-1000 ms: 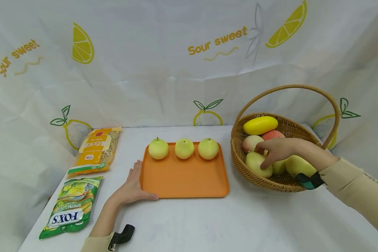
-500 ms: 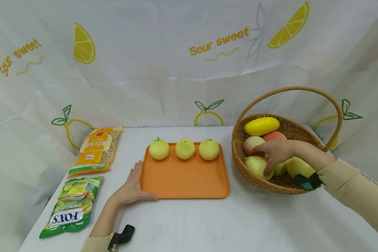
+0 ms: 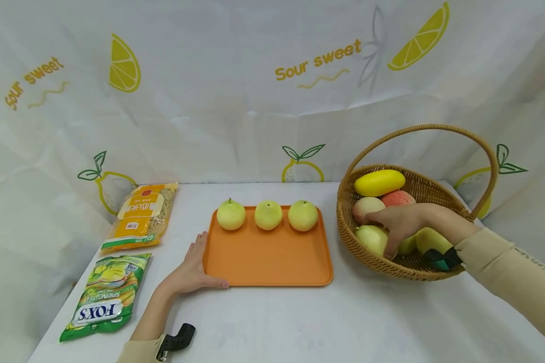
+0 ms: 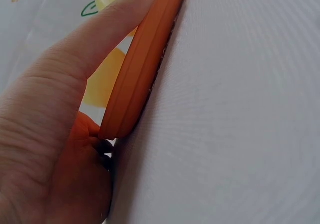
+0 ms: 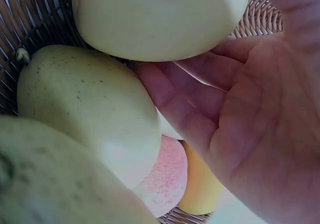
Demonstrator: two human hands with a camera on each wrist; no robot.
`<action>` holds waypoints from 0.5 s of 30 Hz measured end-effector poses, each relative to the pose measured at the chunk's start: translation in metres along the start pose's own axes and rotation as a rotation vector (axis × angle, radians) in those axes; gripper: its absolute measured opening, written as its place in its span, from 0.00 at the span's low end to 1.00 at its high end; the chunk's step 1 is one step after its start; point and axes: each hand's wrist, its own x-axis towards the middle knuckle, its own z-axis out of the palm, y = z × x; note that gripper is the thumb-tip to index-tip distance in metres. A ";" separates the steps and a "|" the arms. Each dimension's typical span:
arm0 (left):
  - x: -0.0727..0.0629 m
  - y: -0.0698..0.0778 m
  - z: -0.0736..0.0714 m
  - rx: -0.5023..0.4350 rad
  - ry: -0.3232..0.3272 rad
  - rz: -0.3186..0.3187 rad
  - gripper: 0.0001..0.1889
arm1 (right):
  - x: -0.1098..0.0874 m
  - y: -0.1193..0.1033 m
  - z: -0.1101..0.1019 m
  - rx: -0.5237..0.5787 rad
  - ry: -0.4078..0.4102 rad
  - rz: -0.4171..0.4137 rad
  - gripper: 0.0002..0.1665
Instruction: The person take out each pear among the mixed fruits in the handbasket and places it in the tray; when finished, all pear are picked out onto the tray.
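In the head view, my left hand (image 3: 192,269) rests at the left end of an orange tray (image 3: 268,262), its thumb along the near corner and its fingers spread beside the left edge. The thumb touches the rim in the left wrist view. Three pale green round fruits, one of them a stemmed fruit (image 3: 230,215), stand along the tray's far side. My right hand (image 3: 401,224) reaches into a wicker basket (image 3: 359,254) and grips a pale green round fruit (image 5: 160,18), fingers curled beneath it. Speckled green fruits (image 5: 90,108) lie beside that hand.
The basket also holds a yellow oblong fruit (image 3: 379,182), a red fruit (image 3: 397,197) and a pinkish peach-like fruit (image 3: 367,208); its tall handle (image 3: 429,127) arches over them. An orange packet (image 3: 138,217) and a green Fox's bag (image 3: 106,295) lie at the left.
My right hand has closed around the pale green fruit, settling slightly lower in the basket. My left hand stays at the tray. The whole scene has shifted slightly right in view.
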 end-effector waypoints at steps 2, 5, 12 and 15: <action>0.000 0.000 0.001 -0.002 0.003 0.008 0.75 | 0.000 0.000 0.000 0.007 -0.005 0.006 0.57; 0.002 0.000 0.001 0.005 0.006 0.013 0.75 | -0.001 -0.001 0.000 0.031 -0.008 0.025 0.56; 0.001 0.001 0.000 0.001 -0.002 -0.004 0.75 | -0.009 -0.006 -0.005 0.072 0.031 0.016 0.49; 0.000 0.001 0.000 0.000 0.000 -0.010 0.75 | -0.015 -0.008 -0.008 0.050 0.082 -0.008 0.47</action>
